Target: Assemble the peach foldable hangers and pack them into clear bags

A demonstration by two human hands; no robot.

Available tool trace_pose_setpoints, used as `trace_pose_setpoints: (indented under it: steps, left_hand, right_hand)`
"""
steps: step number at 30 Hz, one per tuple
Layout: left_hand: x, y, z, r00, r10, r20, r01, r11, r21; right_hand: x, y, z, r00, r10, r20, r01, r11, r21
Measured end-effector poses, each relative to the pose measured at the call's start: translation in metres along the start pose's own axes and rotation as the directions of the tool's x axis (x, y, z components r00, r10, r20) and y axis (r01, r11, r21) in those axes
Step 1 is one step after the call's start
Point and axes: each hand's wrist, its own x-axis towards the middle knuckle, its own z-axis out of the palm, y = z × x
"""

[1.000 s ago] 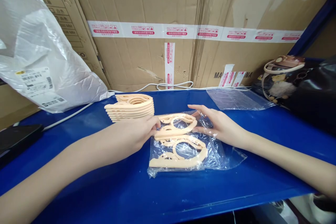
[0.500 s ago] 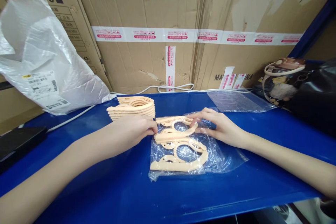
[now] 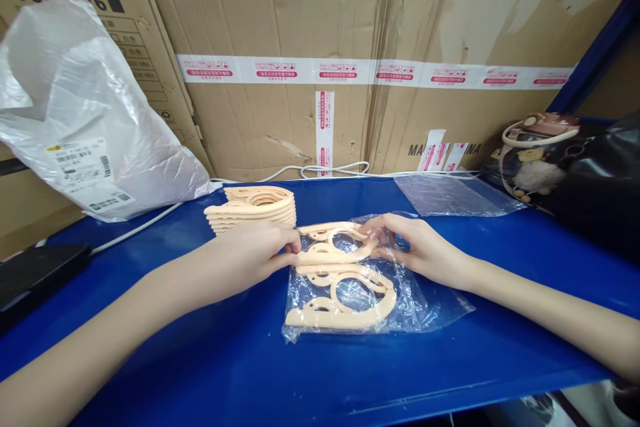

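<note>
Two peach folding hangers lie side by side with a clear plastic bag [image 3: 425,310] around them. My left hand [image 3: 267,243] is closed, thumb and fingers pinching the left end of the farther folding hanger [image 3: 333,256]. At that hanger's curved right end, my right hand [image 3: 415,243] is closed on it, with film about the fingertips. Whether those fingers are inside or outside the film I cannot tell. The nearer folding hanger [image 3: 345,321] lies flat, untouched. Just behind my left hand stands a stack of matching folding hangers [image 3: 250,212], partly hidden by that hand.
Another clear bag [image 3: 455,195] lies flat at the back of the blue table [image 3: 240,373]. A white mailer bag [image 3: 100,120] leans at left near a black phone-like object [image 3: 43,273]. A white cable [image 3: 280,170] runs along cardboard boxes [image 3: 280,13]. A dark bag [image 3: 600,180] sits at right.
The farther folding hanger has shifted slightly away from the nearer one, and its near edge now lies flatter. Both hands stay at its ends, with the right fingers a little changed.
</note>
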Motion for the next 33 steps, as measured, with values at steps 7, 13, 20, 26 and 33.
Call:
trace_pose_setpoints:
  steps: [7, 13, 20, 26, 33]
  left_hand:
    - [0.001, 0.001, -0.001, 1.0, -0.031, -0.003, 0.031, 0.999, 0.04]
    - [0.026, 0.01, -0.012, 0.973, 0.149, -0.176, -0.055, 0.892, 0.449]
    - [0.064, 0.023, -0.028, 0.979, 0.165, 0.12, -0.204, 0.773, 0.601]
    - [0.084, 0.019, -0.036, 0.967, 0.151, 0.204, -0.236, 0.832, 0.501]
    - [0.091, 0.015, -0.036, 0.961, 0.146, 0.234, -0.244, 0.848, 0.471]
  right_hand:
    - [0.0, 0.007, 0.002, 1.0, -0.022, -0.004, 0.021, 0.999, -0.034]
    - [-0.001, 0.007, 0.001, 0.999, -0.033, -0.006, 0.032, 0.997, -0.074]
    - [-0.002, 0.008, 0.002, 0.999, -0.038, -0.011, 0.037, 0.997, -0.071]
    - [-0.001, 0.009, 0.001, 0.998, -0.06, 0.008, 0.06, 0.994, -0.093]
    - [-0.001, 0.009, 0.002, 0.997, -0.071, 0.003, 0.071, 0.992, -0.103]
